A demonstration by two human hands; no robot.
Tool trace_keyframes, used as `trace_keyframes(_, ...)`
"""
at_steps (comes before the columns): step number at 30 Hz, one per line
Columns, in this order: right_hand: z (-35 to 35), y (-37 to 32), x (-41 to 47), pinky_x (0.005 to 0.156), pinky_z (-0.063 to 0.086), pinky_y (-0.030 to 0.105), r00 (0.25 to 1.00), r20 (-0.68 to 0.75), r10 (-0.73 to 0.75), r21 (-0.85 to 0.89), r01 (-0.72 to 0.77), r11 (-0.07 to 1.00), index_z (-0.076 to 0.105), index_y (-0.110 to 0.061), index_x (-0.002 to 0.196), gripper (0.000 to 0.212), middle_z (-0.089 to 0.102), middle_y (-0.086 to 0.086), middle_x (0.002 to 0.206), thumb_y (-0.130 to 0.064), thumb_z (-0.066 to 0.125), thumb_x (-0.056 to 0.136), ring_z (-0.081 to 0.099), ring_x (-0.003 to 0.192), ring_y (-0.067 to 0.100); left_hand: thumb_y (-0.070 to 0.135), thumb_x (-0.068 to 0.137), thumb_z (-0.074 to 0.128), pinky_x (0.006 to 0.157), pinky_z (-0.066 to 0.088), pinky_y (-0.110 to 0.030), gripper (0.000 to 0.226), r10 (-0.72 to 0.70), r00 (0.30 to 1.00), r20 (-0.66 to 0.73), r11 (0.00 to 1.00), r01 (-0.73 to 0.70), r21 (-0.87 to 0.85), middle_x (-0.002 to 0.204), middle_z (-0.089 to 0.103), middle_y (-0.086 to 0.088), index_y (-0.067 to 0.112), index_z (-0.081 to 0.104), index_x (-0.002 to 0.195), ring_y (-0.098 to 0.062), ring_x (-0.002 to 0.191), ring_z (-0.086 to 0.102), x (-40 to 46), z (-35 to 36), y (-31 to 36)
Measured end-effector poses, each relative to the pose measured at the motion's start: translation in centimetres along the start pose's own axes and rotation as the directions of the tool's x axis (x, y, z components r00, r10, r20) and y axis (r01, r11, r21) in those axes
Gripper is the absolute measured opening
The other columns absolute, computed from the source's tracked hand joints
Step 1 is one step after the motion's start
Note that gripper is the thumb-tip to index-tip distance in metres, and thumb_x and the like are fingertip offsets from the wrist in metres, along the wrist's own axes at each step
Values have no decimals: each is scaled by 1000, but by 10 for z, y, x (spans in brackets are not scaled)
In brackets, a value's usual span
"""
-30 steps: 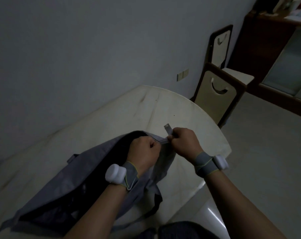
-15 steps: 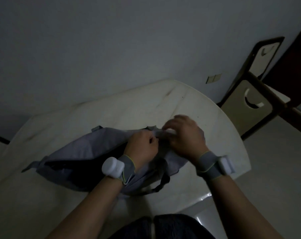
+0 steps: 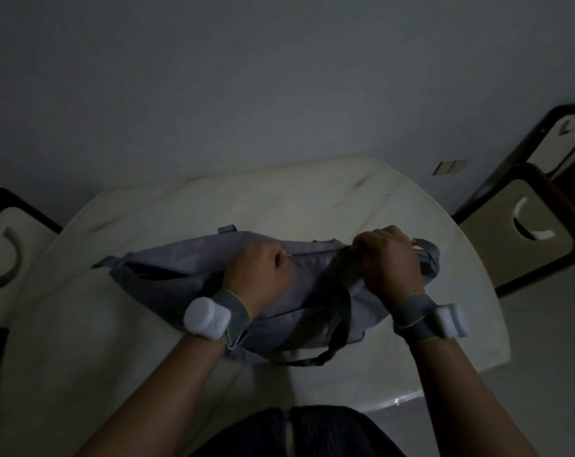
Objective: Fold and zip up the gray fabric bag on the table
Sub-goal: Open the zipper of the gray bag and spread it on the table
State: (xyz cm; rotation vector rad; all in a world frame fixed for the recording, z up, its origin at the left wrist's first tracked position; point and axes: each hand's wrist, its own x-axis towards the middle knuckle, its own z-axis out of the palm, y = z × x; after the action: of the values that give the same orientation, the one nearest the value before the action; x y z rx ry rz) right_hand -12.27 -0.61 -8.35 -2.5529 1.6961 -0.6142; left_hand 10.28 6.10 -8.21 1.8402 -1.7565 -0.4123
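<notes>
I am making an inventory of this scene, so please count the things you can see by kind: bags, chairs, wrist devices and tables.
Gray fabric bag on the table: 1
Dark-framed chairs with pale panels: 3
White wrist devices on gray straps: 2
Pale rounded table: 1
Total: 7
</notes>
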Motion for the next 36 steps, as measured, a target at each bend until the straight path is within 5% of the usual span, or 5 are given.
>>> trace_keyframes(7,9,-72,32,75,43,38,978,140,-153,28,151,988,72,-22,88,26,72,3,90,-23,59,66,57,93,34,18,86,52,51,31,-31,33,-128,985,-111,989,135,54,59,57,-12,14,42,54,-29,59,55,-8,-28,-43)
trace_keyframes(12,43,-142,27,55,43,33,889,229,-398,86,388,917,61,-18,60,14,62,4,63,-28,54,65,58,67,32,18,84,50,51,38,-37,29,-96,991,-93,993,101,53,65,60,-15,17,39,57,-33,62,56,-16,-26,-36)
trace_keyframes(18,50,-138,31,51,25,24,908,98,-408,123,396,910,57,-19,54,25,58,1,55,-31,45,73,55,61,25,28,84,44,47,36,-32,28,-64,977,-205,994,81,78,62,61,-13,13,49,61,-32,59,58,-23,-31,-44)
trace_keyframes(28,45,-114,29,50,35,26,906,87,-414,-7,416,909,64,-19,60,11,61,-2,58,-24,70,68,57,65,24,27,84,46,48,45,-37,28,-7,966,-258,995,33,97,61,62,-13,11,54,63,-34,59,59,-17,-23,-33)
trace_keyframes(36,44,-96,31,52,42,28,931,21,-364,67,362,930,72,-21,74,8,66,-1,65,-23,65,74,60,73,27,22,84,46,48,24,-29,30,-130,923,-363,957,212,197,54,54,-19,17,36,55,-37,49,51,-35,-59,-82)
